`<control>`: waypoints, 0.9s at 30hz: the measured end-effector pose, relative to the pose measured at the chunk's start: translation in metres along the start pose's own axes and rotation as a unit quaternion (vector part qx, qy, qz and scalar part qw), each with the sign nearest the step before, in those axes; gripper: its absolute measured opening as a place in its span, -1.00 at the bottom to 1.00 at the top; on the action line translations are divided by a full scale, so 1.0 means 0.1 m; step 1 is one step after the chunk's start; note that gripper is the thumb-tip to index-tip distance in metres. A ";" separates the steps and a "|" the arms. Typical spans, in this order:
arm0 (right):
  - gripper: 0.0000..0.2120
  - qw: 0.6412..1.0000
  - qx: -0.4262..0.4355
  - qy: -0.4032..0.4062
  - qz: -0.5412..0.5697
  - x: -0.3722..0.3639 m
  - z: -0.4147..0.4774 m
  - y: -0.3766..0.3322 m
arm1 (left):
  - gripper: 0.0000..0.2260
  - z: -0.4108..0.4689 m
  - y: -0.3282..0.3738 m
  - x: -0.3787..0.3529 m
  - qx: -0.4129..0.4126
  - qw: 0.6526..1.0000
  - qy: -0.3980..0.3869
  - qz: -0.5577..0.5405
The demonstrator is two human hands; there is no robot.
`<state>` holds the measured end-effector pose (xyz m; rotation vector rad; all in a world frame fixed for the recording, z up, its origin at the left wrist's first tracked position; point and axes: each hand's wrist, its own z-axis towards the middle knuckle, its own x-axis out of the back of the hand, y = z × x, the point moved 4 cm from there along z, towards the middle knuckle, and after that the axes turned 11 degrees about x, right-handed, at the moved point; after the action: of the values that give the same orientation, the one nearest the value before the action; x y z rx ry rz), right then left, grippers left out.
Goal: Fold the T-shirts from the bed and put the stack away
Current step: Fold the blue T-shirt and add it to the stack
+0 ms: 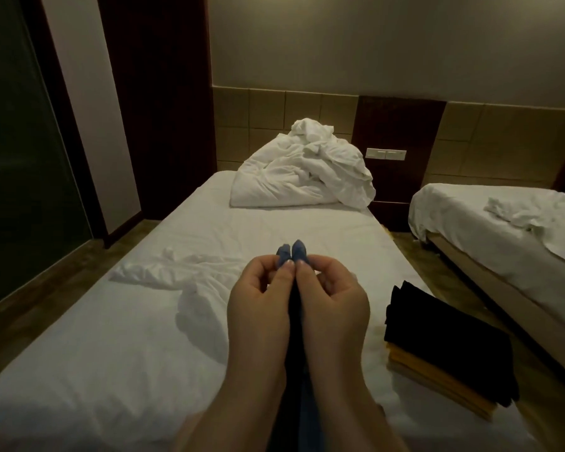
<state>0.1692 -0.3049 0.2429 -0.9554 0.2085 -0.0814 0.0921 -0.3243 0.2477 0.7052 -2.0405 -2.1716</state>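
Head view shows both hands raised together over the bed. The left hand and right hand each pinch a tuft of a blue T-shirt, fingers clamped on the cloth and knuckles touching. The rest of the shirt hangs down between the forearms, mostly hidden.

From where I stand the hold looks slight. If one pinch slips, that side would drop and the fold would go crooked. I can't tell whether the hanging edges line up.

The folded stack, black on top of mustard, sits near the bed's right edge, so a careless swing could nudge it to the floor. A crumpled white garment lies to the left, easy to overlook against the sheet.
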 end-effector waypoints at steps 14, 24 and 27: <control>-0.86 0.985 0.132 -0.106 -0.043 -0.06 -0.07 -0.02 | -0.83 0.06 0.03 0.13 -0.039 0.999 0.008 0.025; -0.75 0.985 0.027 -0.159 0.063 0.02 -0.04 -0.05 | -0.87 0.05 0.08 0.18 -0.080 0.988 0.009 0.134; -0.93 0.988 0.094 -0.126 0.010 0.06 -0.02 -0.06 | -0.86 -0.01 0.09 0.15 -0.076 0.992 -0.017 0.097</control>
<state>0.1743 -0.3111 0.2458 -0.7663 -0.0233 0.0374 0.0766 -0.3318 0.2521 0.4361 -1.8453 -2.2093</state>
